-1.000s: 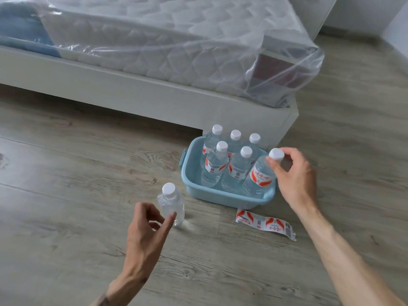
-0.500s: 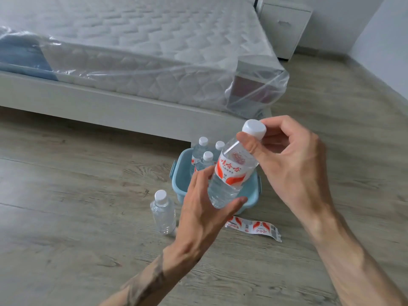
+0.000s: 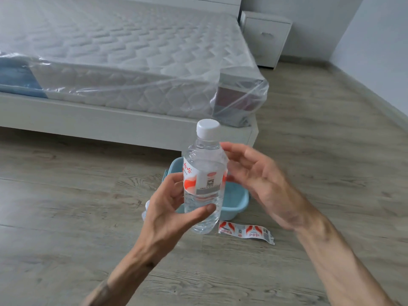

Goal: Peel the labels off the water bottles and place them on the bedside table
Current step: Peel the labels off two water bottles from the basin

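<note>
We are finding the bottle held upright in the air in front of the person, above the floor and well apart from the bedside table. The left hand is gripping its lower half. The thumb is pressing across the front near the base, and the fingers are curling round the left side and back. The white cap is sitting on the neck. The label, white with orange-red marks, is wrapping the middle of the bottle, and its printed code panel is facing the camera.

The right hand is hovering just beside the bottle on the right, palm turned toward it, with the fingers spread, loosely bent and holding nothing. It is showing blurred, and we cannot tell whether its fingertips are touching the bottle's shoulder.

Behind and below the bottle, a light blue tub is standing on the floor near the corner of the bed. The hands and the bottle are hiding most of its inside. A loose label is lying flat on the floor just in front of the tub, printed side up. A mattress in clear plastic wrap is lying on the bed. The bedside table is standing against the far wall, beside the head of the bed.
</note>
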{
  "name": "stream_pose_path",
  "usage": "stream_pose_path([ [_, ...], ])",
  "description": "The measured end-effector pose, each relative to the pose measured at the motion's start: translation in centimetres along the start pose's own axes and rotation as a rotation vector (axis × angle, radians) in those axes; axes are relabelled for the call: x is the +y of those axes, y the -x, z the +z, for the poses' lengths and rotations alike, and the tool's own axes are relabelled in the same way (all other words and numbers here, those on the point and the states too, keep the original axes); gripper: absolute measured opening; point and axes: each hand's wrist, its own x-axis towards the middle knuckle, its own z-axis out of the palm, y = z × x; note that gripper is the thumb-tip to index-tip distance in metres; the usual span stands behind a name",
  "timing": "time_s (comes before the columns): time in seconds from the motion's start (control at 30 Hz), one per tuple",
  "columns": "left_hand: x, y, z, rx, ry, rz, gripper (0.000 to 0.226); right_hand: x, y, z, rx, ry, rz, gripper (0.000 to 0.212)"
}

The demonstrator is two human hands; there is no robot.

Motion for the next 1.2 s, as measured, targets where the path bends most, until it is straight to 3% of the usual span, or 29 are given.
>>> stream_pose_path([
  [0.1,0.5,-0.3,-0.5,-0.088,0.068,-0.011,0.061,0.4,0.1,0.3,-0.095,-0.026,0.016,0.057],
  [0.23,0.7,-0.4,-0.9,-0.187,0.186,-0.050,0.057,0.3,0.1,0.5,-0.077,-0.040,0.020,0.058],
  [0.4,0.5,-0.6,-0.9,-0.242,0.240,-0.062,0.050,0.1,0.2,1.2,0.095,-0.037,-0.013,0.055],
  [0.77,1.3,-0.9,1.4,-0.054,-0.033,0.070,0.056,-1.0,0.5,4.9,0.493,0.178,-0.100,0.060],
  [0.9,1.6,-1.0,0.7,-0.010,-0.118,0.090,0.046,-1.1,0.7,5.3,0.472,0.167,-0.108,0.061],
  [1.2,1.5,-1.4,-0.8,-0.142,0.123,0.025,0.038,-1.3,1.2,3.8,0.412,0.097,-0.167,0.036],
])
